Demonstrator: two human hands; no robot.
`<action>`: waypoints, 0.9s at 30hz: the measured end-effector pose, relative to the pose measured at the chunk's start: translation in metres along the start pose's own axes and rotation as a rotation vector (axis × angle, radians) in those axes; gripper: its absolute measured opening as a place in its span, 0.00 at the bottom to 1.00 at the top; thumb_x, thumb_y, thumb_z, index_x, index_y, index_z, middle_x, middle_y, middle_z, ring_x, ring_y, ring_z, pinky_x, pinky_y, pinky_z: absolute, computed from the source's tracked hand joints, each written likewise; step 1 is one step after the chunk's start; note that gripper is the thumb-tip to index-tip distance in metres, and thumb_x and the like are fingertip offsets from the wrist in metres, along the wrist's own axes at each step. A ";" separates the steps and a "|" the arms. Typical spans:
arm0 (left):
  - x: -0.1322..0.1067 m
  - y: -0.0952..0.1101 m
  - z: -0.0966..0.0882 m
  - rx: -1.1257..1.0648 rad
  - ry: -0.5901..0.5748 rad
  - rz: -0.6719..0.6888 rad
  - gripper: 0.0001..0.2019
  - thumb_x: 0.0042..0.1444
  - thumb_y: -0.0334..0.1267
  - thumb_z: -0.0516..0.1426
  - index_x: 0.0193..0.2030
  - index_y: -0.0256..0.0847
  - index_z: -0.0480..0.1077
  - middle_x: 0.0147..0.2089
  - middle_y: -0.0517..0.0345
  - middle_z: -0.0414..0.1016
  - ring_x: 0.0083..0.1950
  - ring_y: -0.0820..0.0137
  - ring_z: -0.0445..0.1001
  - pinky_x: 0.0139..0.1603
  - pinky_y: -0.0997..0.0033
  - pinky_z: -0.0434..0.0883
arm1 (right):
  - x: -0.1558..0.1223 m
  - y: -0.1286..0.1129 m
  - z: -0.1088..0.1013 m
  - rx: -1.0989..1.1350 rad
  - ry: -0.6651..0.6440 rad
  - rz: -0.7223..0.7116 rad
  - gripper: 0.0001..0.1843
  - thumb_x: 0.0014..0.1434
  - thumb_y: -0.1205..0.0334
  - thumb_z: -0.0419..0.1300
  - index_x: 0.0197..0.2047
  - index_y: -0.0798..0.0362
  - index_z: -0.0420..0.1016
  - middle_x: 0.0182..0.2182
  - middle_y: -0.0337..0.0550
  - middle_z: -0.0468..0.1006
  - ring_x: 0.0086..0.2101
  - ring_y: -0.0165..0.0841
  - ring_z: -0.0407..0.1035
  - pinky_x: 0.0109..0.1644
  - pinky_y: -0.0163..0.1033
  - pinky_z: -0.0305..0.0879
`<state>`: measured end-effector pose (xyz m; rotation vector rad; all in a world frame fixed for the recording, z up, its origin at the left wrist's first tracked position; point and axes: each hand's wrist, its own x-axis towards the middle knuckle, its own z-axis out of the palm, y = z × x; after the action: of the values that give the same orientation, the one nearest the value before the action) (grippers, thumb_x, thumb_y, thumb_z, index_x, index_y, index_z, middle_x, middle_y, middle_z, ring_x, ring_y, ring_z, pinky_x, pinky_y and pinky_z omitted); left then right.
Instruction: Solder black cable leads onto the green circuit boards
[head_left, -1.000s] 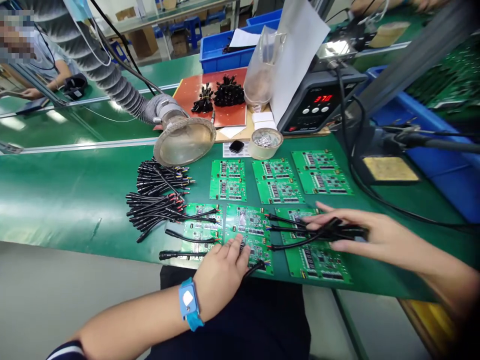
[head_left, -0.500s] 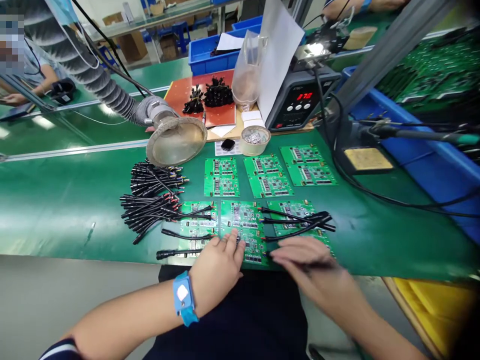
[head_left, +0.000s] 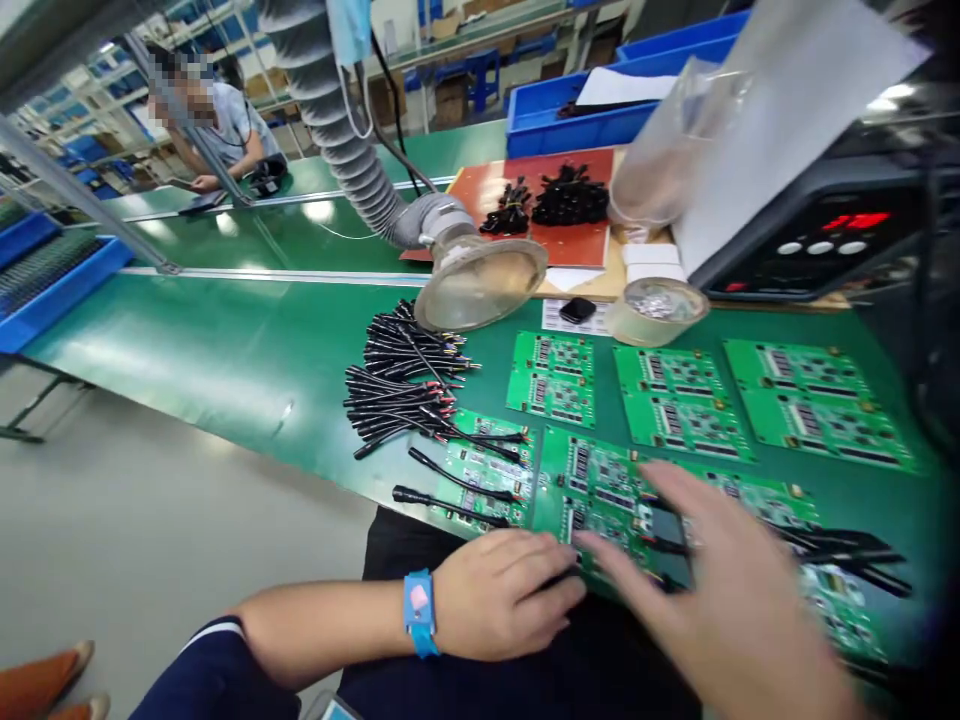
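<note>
My left hand (head_left: 510, 592), wearing a blue wrist strap (head_left: 418, 612), rests on the near edge of a green circuit board (head_left: 600, 490). A thin dark wire shows at its fingertips. My right hand (head_left: 720, 590), blurred, spreads over the same board, close to a black connector (head_left: 667, 545). Whether it grips that connector is hidden. Several black cables (head_left: 844, 555) lie to its right. Two more black cables (head_left: 457, 490) rest on a neighbouring board (head_left: 487, 470). A pile of black cables (head_left: 401, 390) with red-and-yellow wire ends lies farther left, and several green boards (head_left: 679, 405) sit beyond.
A fume extractor hood (head_left: 480, 285) hangs over the bench, near a roll of tape (head_left: 656, 312). Black parts lie on a red mat (head_left: 585, 240). A soldering station (head_left: 817, 245) stands at right, a blue crate (head_left: 570, 130) behind. A co-worker (head_left: 217, 125) sits at another bench.
My head has turned, so the boards sit further right and look larger. My right hand has moved from the board's near edge onto it. My left hand has shifted slightly along the edge.
</note>
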<state>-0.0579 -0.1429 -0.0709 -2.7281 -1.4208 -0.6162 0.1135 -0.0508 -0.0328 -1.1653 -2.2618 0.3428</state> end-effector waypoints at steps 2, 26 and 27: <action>-0.023 -0.004 0.003 -0.003 0.089 -0.026 0.13 0.56 0.38 0.50 0.46 0.39 0.67 0.44 0.52 0.72 0.50 0.67 0.66 0.50 0.66 0.65 | 0.022 -0.038 0.029 -0.035 -0.219 -0.210 0.39 0.50 0.49 0.57 0.61 0.53 0.47 0.57 0.55 0.55 0.57 0.46 0.50 0.55 0.52 0.55; -0.041 -0.014 -0.010 0.251 -0.167 -0.299 0.13 0.59 0.33 0.47 0.50 0.41 0.64 0.44 0.53 0.69 0.47 0.64 0.66 0.43 0.65 0.62 | 0.071 -0.093 0.073 0.041 -0.568 -0.217 0.20 0.46 0.71 0.53 0.45 0.54 0.64 0.36 0.48 0.73 0.41 0.40 0.66 0.48 0.49 0.58; -0.040 -0.014 -0.010 0.240 -0.172 -0.292 0.11 0.59 0.33 0.48 0.48 0.41 0.65 0.40 0.54 0.70 0.44 0.64 0.66 0.42 0.64 0.62 | 0.071 -0.100 0.077 0.036 -0.571 -0.204 0.18 0.46 0.73 0.52 0.43 0.55 0.66 0.33 0.49 0.73 0.39 0.41 0.66 0.47 0.50 0.58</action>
<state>-0.0927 -0.1680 -0.0781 -2.4584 -1.8179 -0.1969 -0.0308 -0.0498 -0.0222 -0.8803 -2.8183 0.7024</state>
